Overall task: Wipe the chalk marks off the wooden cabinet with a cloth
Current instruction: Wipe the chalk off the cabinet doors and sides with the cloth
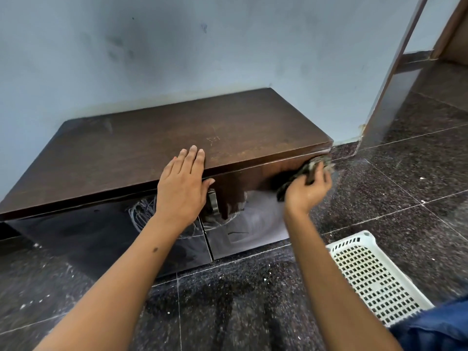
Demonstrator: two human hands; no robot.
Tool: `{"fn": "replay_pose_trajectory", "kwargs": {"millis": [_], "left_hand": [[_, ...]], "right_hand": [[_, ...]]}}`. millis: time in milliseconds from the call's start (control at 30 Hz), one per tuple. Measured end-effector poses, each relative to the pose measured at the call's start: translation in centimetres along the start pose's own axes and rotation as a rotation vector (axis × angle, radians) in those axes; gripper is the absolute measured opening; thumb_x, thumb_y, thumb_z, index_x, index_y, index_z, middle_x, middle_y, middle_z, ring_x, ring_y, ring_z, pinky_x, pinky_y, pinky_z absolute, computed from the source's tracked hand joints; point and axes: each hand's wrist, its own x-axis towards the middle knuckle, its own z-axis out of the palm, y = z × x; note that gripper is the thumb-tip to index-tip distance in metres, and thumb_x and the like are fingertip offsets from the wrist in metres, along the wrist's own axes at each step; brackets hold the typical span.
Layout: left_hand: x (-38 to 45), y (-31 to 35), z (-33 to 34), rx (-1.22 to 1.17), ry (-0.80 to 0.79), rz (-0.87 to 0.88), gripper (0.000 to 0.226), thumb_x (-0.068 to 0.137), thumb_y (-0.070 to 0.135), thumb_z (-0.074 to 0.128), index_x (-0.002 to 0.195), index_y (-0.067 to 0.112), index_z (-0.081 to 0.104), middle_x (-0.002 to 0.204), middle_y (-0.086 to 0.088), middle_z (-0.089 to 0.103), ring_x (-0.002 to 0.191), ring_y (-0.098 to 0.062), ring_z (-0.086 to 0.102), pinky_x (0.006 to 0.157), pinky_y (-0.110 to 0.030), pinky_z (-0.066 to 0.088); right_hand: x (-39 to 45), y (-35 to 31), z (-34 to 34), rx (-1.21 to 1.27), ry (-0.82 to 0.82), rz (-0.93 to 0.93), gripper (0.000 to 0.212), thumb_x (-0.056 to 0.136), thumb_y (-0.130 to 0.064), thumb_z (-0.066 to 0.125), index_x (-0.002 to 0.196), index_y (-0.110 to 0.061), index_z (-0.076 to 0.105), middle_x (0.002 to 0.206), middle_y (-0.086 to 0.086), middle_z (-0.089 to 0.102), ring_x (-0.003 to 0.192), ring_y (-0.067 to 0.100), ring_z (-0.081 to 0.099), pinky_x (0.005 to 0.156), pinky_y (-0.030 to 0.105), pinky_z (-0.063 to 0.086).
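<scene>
- Nearest, a white perforated basket (374, 277) sits on the dark floor (228, 312) at lower right; nothing shows inside the part in view
- Right hand (307, 191) grips a dark cloth (301, 174) bunched in curled fingers, pressed to the upper right corner of the cabinet front
- Chalk marks (141, 211) scrawl across the glossy doors, left of and below the cloth, so I judge the wiping must travel leftward and down; the right hand is nearer
- Left hand (182, 181) lies flat, fingers straight, on the front edge of the wooden cabinet (164, 138), which runs long along the wall (152, 59)
</scene>
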Motion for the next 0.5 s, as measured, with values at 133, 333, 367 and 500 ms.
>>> {"fn": "replay_pose_trajectory", "kwargs": {"millis": [133, 333, 367, 500], "left_hand": [[0.0, 0.2, -0.2, -0.003, -0.019, -0.005, 0.057, 0.093, 0.036, 0.051, 0.137, 0.002, 0.042, 0.142, -0.017, 0.044, 0.132, -0.033, 0.042, 0.107, -0.043, 0.034], [0.0, 0.1, -0.3, -0.002, -0.066, 0.001, 0.059, 0.095, 0.035, 0.048, 0.143, 0.004, 0.033, 0.149, -0.014, 0.034, 0.138, -0.029, 0.031, 0.113, -0.039, 0.025], [0.0, 0.0, -0.4, 0.000, -0.073, 0.008, 0.059, 0.095, 0.035, 0.047, 0.144, 0.005, 0.031, 0.150, -0.013, 0.032, 0.139, -0.029, 0.029, 0.113, -0.038, 0.023], [0.1, -0.1, -0.3, -0.003, -0.086, 0.019, 0.060, 0.096, 0.034, 0.047, 0.145, 0.005, 0.029, 0.151, -0.013, 0.030, 0.140, -0.028, 0.028, 0.114, -0.038, 0.021]], "right_hand": [[1.2, -2.9, 2.1, -0.192, 0.123, 0.043, 0.054, 0.090, 0.003, 0.041, 0.143, -0.005, 0.035, 0.150, 0.014, 0.028, 0.130, 0.035, 0.033, 0.110, 0.035, 0.027], [-6.3, 2.9, 0.0, -0.341, -0.173, -0.381, 0.059, 0.087, 0.006, 0.048, 0.143, -0.003, 0.034, 0.149, 0.021, 0.026, 0.137, 0.033, 0.024, 0.113, 0.029, 0.016], [-6.8, 4.0, -0.4, -0.341, -0.211, -0.366, 0.059, 0.087, 0.007, 0.049, 0.143, -0.003, 0.035, 0.149, 0.022, 0.025, 0.137, 0.033, 0.024, 0.114, 0.032, 0.018], [-6.6, 4.1, -1.2, -0.182, -0.235, -0.021, 0.057, 0.089, 0.007, 0.050, 0.143, -0.008, 0.035, 0.150, 0.015, 0.022, 0.140, 0.027, 0.025, 0.111, 0.022, 0.024]]}}
